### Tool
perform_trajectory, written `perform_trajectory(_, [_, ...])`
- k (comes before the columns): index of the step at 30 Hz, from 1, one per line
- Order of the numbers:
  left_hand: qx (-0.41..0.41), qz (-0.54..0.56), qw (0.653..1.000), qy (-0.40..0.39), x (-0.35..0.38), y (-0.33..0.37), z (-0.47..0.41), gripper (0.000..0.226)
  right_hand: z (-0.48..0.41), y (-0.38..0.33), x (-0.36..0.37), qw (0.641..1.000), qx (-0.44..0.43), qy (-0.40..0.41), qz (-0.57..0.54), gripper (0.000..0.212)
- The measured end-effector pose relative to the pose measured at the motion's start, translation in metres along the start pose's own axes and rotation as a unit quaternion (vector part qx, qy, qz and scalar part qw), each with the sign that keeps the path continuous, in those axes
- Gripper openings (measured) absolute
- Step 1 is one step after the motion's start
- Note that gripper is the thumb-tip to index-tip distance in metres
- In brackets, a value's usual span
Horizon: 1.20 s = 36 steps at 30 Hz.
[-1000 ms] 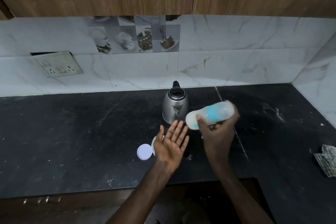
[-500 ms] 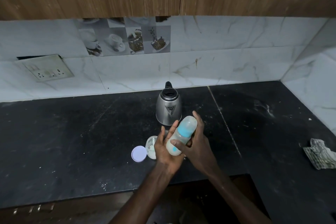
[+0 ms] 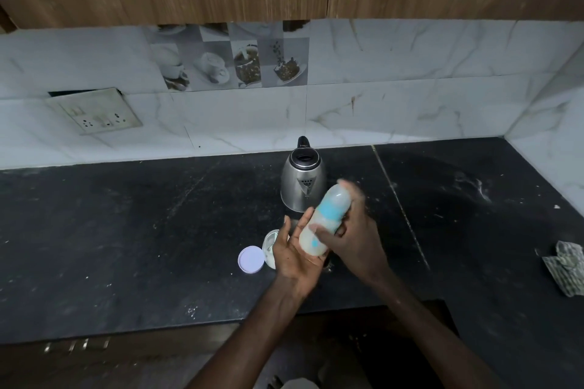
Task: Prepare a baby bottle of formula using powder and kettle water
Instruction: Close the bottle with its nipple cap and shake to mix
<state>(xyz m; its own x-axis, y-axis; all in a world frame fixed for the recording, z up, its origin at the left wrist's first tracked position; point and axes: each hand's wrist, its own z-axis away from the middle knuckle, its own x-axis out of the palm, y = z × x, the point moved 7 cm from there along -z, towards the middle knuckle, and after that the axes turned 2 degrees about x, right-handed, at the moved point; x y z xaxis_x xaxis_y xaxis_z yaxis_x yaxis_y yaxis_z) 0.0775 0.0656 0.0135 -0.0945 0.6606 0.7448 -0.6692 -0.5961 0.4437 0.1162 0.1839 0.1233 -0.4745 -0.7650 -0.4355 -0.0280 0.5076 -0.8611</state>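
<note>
- Nearest: left hand (image 3: 295,254), palm up and fingers spread wide, gripping nothing; serves only as a pad under the base of the baby bottle (image 3: 324,224).
- Right hand (image 3: 354,238) wrapped round the bottle's middle and far side, fingers curled closed on it, fingertips blurred near the top.
- Bottle held above the front of the desk (image 3: 126,230), just ahead of the body, base resting in the left palm.
- Long axis tilted, running from lower left to upper right; base towards the viewer and down, capped top pointing away, up and to the right, towards the kettle.
- Milky inside, blue band round the middle; likely light plastic, stiff-walled, smooth and perhaps slippery if wet.
- Best hold judged to be round the waist at the blue band, with a palm beneath; top end likely the weak point for leaks when shaken.
- Just left of the hands, on the desk: open powder tub (image 3: 270,248), partly hidden, and its round lid (image 3: 251,259) lying flat beside it.
- Farther back: steel kettle (image 3: 302,181), upright, lid open, spout facing the viewer.
- Far right: crumpled cloth (image 3: 565,265), well apart.
</note>
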Motion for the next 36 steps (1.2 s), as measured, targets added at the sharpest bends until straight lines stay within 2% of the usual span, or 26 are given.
perform_trajectory(1, [0.003,0.000,1.000,-0.002,-0.001,0.001,0.001,0.061,0.001,0.000,0.001,0.999,-0.018,-0.012,0.031,0.098])
perform_trajectory(2, [0.007,-0.003,1.000,0.001,-0.002,0.003,0.001,0.061,-0.002,0.001,-0.008,0.999,-0.028,0.034,0.029,0.096])
perform_trajectory(4, [0.011,0.007,1.000,0.004,-0.003,0.005,0.001,0.061,-0.006,0.010,-0.033,0.984,-0.003,0.166,-0.067,0.093])
perform_trajectory(5, [0.011,0.020,1.000,0.007,-0.003,0.004,0.002,0.060,-0.006,0.011,-0.032,0.981,0.015,0.170,-0.091,0.091])
perform_trajectory(9, [-0.001,0.061,0.998,-0.019,0.007,0.001,0.004,0.060,0.017,0.018,0.020,0.998,0.030,-0.044,-0.015,0.094])
perform_trajectory(16, [-0.013,0.046,0.999,0.006,0.007,-0.002,0.006,0.060,0.011,0.030,0.017,0.989,0.044,-0.128,-0.056,0.100])
perform_trajectory(20, [-0.013,0.036,0.999,-0.014,0.012,0.000,0.008,0.060,0.004,0.016,0.013,0.989,0.021,-0.139,-0.047,0.096])
perform_trajectory(22, [-0.012,0.025,0.999,-0.019,0.012,0.000,0.008,0.061,-0.008,0.002,-0.004,0.994,-0.005,-0.104,-0.037,0.097])
perform_trajectory(24, [-0.002,0.005,1.000,-0.011,0.010,0.005,0.007,0.062,-0.023,0.000,-0.038,0.993,0.008,0.049,-0.103,0.094])
perform_trajectory(26, [0.006,0.003,1.000,-0.006,0.007,0.007,0.004,0.061,-0.017,0.004,-0.049,0.966,0.018,0.182,-0.180,0.091])
perform_trajectory(27, [0.005,0.009,1.000,0.004,0.006,0.008,0.004,0.060,-0.009,0.000,-0.041,0.968,0.019,0.182,-0.170,0.091])
perform_trajectory(29, [0.000,0.020,1.000,0.009,0.005,0.007,0.002,0.060,0.004,-0.005,-0.006,0.997,0.010,0.050,-0.056,0.093])
perform_trajectory(30, [0.002,0.022,1.000,0.005,0.003,0.007,0.000,0.061,0.009,-0.004,0.001,1.000,-0.004,0.004,-0.006,0.094])
perform_trajectory(31, [0.006,0.020,1.000,0.004,0.002,0.010,-0.002,0.062,0.009,-0.002,-0.003,1.000,-0.017,0.020,0.016,0.093])
perform_trajectory(34, [0.013,0.009,1.000,0.005,-0.002,0.014,-0.002,0.064,0.005,0.013,-0.033,0.973,0.021,0.208,-0.098,0.087])
perform_trajectory(35, [0.013,0.016,1.000,0.007,-0.002,0.014,-0.001,0.064,0.008,0.016,-0.030,0.969,0.042,0.210,-0.123,0.088])
perform_trajectory(36, [0.010,0.026,1.000,0.006,0.000,0.013,-0.002,0.064,0.011,0.016,-0.019,0.977,0.060,0.164,-0.124,0.090])
